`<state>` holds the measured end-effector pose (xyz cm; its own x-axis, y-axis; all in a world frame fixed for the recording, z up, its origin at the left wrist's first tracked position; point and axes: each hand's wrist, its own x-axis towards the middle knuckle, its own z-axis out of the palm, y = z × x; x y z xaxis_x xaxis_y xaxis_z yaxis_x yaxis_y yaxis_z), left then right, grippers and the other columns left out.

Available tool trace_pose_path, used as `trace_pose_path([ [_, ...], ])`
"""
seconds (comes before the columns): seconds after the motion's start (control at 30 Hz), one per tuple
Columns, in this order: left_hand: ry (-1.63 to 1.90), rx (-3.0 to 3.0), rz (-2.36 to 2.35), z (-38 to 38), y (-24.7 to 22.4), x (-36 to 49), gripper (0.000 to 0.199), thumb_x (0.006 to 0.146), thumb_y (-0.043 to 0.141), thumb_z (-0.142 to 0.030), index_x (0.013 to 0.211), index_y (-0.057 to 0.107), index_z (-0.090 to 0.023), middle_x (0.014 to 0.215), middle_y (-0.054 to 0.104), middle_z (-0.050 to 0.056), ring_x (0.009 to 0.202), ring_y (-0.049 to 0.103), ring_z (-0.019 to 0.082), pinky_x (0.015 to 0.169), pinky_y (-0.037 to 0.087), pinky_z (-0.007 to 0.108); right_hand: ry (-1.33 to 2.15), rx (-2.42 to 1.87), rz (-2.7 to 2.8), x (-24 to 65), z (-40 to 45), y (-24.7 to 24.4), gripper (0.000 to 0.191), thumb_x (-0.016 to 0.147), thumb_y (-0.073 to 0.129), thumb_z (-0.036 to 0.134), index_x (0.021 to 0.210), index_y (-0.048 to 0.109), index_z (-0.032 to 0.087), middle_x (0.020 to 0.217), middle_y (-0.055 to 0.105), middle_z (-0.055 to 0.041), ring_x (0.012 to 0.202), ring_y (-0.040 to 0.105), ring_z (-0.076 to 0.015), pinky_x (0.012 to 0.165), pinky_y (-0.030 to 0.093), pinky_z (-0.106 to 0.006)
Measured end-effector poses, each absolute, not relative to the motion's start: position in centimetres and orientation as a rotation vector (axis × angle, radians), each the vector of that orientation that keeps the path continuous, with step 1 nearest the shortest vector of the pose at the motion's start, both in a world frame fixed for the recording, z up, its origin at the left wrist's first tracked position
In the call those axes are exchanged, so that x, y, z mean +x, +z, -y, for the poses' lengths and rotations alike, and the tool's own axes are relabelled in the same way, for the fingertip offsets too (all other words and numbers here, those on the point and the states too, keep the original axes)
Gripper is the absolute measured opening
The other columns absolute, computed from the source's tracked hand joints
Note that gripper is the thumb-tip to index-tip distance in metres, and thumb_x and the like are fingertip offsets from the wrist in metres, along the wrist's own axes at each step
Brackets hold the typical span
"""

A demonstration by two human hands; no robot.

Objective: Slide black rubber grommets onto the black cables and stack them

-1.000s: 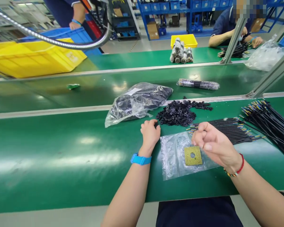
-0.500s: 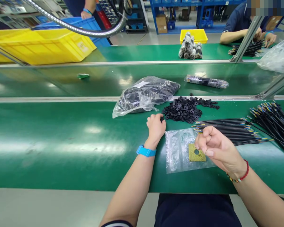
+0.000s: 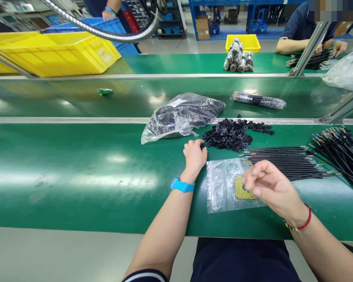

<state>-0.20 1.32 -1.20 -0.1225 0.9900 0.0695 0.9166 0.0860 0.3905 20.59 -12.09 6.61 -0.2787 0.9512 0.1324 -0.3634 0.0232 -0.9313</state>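
Two hands show in the head view, both over the green surface (image 3: 76,203). The left hand (image 3: 195,158) has a narrow grip, thumb and fingers drawn in around a small black part (image 3: 202,146), at the near left edge of the pile of black pieces (image 3: 228,135). The right hand (image 3: 275,190) is curled above the yellow pad (image 3: 245,194), which lies on a flat clear bag (image 3: 219,196); whether its grip is closed or slightly parted cannot be told, and no held item is discernible.

Beyond the left hand lies a filled plastic bag (image 3: 184,113). Black cables (image 3: 282,160) lie in a row beyond the right hand.

Handling, as judged: the black part should be very light, fairly stiff, not fragile, and easily dropped for its size; best taken by its outer edges between thumb and forefinger. The pad appears soft and calls for light pressure; the bag beneath may slip.
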Motion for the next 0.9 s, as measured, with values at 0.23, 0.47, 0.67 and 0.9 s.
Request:
trace_pose_path([
  [0.23, 0.578, 1.977, -2.039, -1.3, -1.2, -0.5, 0.021, 0.081, 0.049, -0.015, 0.099, 0.061, -0.016, 0.102, 0.055, 0.012, 0.102, 0.049, 0.028, 0.09, 0.041, 0.04, 1.095, -1.212, 1.641, 26.3, 11.3, 6.4, 0.017, 0.088, 0.052, 0.035, 0.1, 0.054, 0.023, 0.069, 0.059, 0.0006, 0.065, 0.056, -0.0153, 0.062, 0.045, -0.029],
  [0.47, 0.894, 1.834, -1.868, -1.6, -1.5, -0.7, 0.019, 0.075, 0.051, -0.008, 0.09, 0.059, -0.015, 0.092, 0.053, 0.007, 0.081, 0.054, 0.019, 0.082, 0.046, 0.034, 0.1, -1.666, 2.612, 30.3, 12.0, 3.8, 0.015, 0.08, 0.044, 0.011, 0.081, 0.057, 0.017, 0.082, 0.058, -0.0065, 0.078, 0.051, -0.0204, 0.072, 0.041, -0.034],
  [0.67, 1.066, 1.508, -1.586, -1.3, -1.0, 0.4, 0.018, 0.072, 0.057, -0.012, 0.088, 0.063, -0.013, 0.084, 0.056, 0.004, 0.073, 0.053, 0.014, 0.077, 0.046, 0.03, -0.219, -1.646, 2.733, 31.9, 11.7, 2.4, 0.014, 0.081, 0.048, 0.014, 0.086, 0.062, 0.016, 0.084, 0.06, -0.0069, 0.079, 0.052, -0.021, 0.072, 0.038, -0.034],
  [0.9, 1.035, 1.205, -1.24, 0.3, 0.0, 2.1, 0.016, 0.068, 0.062, -0.015, 0.084, 0.063, -0.014, 0.075, 0.062, 0.0, 0.07, 0.057, 0.011, 0.07, 0.046, 0.025, -0.24, -1.451, 2.563, 32.7, 11.2, 2.0, 0.017, 0.09, 0.048, 0.02, 0.095, 0.063, 0.016, 0.089, 0.064, -0.0065, 0.079, 0.056, -0.0186, 0.072, 0.041, -0.033],
])
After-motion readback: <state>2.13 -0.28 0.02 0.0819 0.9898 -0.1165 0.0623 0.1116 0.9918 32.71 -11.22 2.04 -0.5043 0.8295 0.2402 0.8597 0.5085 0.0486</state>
